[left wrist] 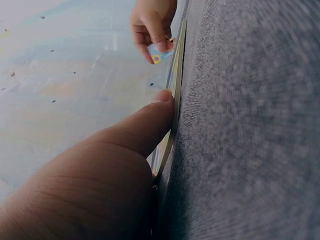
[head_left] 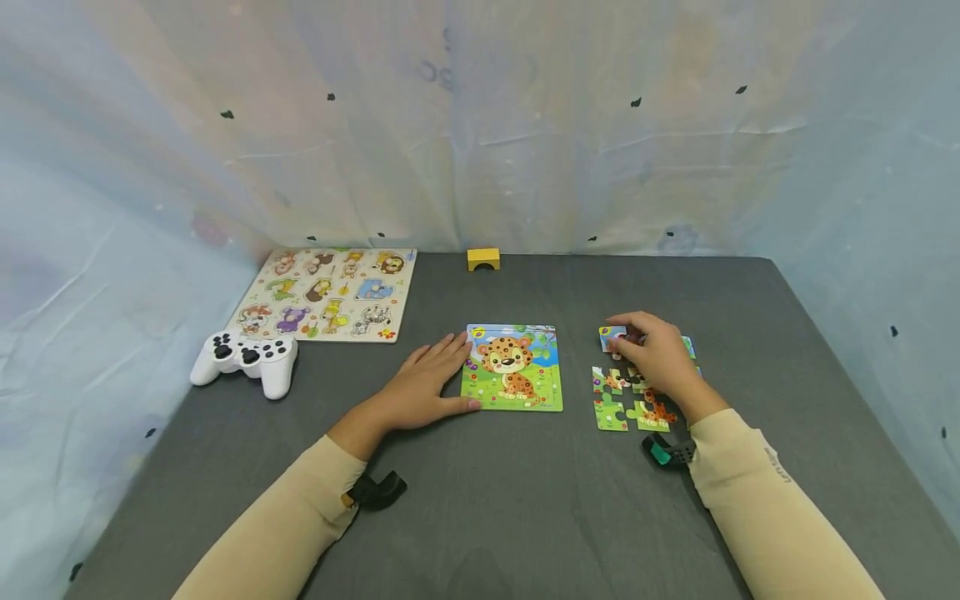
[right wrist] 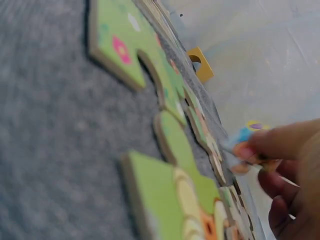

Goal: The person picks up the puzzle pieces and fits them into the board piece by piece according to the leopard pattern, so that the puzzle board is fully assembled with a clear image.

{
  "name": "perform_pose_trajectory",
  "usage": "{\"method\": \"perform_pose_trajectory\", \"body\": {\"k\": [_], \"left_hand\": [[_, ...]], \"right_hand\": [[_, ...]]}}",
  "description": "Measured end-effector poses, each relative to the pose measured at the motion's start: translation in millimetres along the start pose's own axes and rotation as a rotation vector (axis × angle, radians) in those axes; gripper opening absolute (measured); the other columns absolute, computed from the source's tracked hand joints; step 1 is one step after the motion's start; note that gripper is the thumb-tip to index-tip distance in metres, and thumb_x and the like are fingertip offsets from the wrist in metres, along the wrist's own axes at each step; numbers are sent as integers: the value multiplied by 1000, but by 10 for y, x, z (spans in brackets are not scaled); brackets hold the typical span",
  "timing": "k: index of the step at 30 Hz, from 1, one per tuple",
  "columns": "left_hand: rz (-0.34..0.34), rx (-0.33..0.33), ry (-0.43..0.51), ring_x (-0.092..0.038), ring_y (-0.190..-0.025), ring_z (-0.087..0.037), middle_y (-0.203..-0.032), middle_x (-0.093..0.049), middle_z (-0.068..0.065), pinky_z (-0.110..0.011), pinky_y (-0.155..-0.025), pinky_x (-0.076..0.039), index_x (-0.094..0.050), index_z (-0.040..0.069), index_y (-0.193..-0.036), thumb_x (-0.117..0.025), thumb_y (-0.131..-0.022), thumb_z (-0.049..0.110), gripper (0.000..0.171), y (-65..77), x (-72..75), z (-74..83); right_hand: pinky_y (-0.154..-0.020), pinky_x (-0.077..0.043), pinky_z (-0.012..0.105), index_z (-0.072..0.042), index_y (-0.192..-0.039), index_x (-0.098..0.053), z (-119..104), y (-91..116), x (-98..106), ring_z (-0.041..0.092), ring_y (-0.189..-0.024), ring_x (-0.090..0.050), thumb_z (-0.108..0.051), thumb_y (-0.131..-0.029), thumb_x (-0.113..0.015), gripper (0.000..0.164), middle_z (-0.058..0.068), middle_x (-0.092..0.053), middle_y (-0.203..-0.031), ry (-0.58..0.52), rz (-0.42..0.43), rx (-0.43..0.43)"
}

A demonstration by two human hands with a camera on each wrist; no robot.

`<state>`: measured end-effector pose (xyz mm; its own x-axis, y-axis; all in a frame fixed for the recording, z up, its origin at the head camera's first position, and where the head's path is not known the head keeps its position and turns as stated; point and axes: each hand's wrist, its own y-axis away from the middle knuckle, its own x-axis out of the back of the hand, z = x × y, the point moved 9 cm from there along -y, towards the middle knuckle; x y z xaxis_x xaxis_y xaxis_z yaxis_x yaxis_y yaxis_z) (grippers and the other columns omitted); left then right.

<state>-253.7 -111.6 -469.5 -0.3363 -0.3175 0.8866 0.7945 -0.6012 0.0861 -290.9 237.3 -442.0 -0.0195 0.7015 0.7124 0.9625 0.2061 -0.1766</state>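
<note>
We think the little puzzle piece (head_left: pixel 611 335) is light, stiff and not slippery, so its thin edges are good to pinch, and our right hand (head_left: pixel 652 354) holds it between thumb and fingers by the far side of the other pieces (head_left: pixel 611 414) on the counter (head_left: pixel 510 508). Our left hand (head_left: pixel 422 387) lies flat, thumb out, touching the leopard board (head_left: pixel 540 367). The animal board (head_left: pixel 400 300) shows animal shapes, but we cannot tell if they lift out.

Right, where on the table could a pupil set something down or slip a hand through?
Bare table lies between the forearms, in front of the leopard board; behind that board, up to the yellow block; and right of the loose pieces. Crowded: the left side, with animal board and white controller, and around the pieces near the right hand.
</note>
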Motion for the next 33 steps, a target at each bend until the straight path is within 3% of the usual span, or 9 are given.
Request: {"method": "perform_pose_trajectory", "body": {"k": [3,6,19,26,29,33], "left_hand": [[-1,-1,6,-1,-166,-23,-181,-6,-2,-57,-129,-4,-16,12,-176,-62,-103,71,105,-4,-7,-3],[-2,-4,8,-1,-166,-23,-181,-6,-2,-57,-129,-4,-15,12,-176,-61,-103,72,105,-6,-15,-3],[12,-12,12,-1,-166,-23,-181,-7,-3,-56,-130,-4,-17,12,-176,-62,-103,70,104,-9,-4,-3],[24,-21,32,-3,-166,-26,-181,-9,-6,-57,-129,-2,-19,9,-175,-64,-103,69,104,0,-7,-7],[12,-12,25,-2,-166,-25,-181,-8,-5,-57,-130,-1,-18,10,-175,-64,-103,68,103,4,-5,-4],[16,-14,25,-3,-166,-27,-181,-9,-6,-58,-129,-1,-19,9,-175,-63,-104,68,103,4,0,-4]], "right_hand": [[-57,-56,35,-7,-137,-74,15,17,70,26,-77,-63,-18,-111,-70,29,9,-67,-95,-78,56,-37],[-56,-56,33,-8,-137,-73,-7,25,108,28,-77,-66,-21,-111,-71,29,10,-69,-94,-154,76,-52],[-78,-64,38,-4,-144,-65,-479,18,-57,31,-90,-75,-11,-109,-72,36,16,-66,-106,-361,-22,-23],[-82,-64,48,-2,-144,-65,-848,50,-408,32,-92,-76,-9,-107,-74,38,16,-67,-108,-438,-122,31],[-82,-64,44,2,-146,-63,-988,70,-651,31,-93,-76,-6,-107,-73,41,16,-67,-113,-458,-181,38],[-75,-63,41,0,-146,-64,-1146,35,-909,23,-86,-76,-8,-106,-75,42,10,-70,-111,-387,-242,42]]}}
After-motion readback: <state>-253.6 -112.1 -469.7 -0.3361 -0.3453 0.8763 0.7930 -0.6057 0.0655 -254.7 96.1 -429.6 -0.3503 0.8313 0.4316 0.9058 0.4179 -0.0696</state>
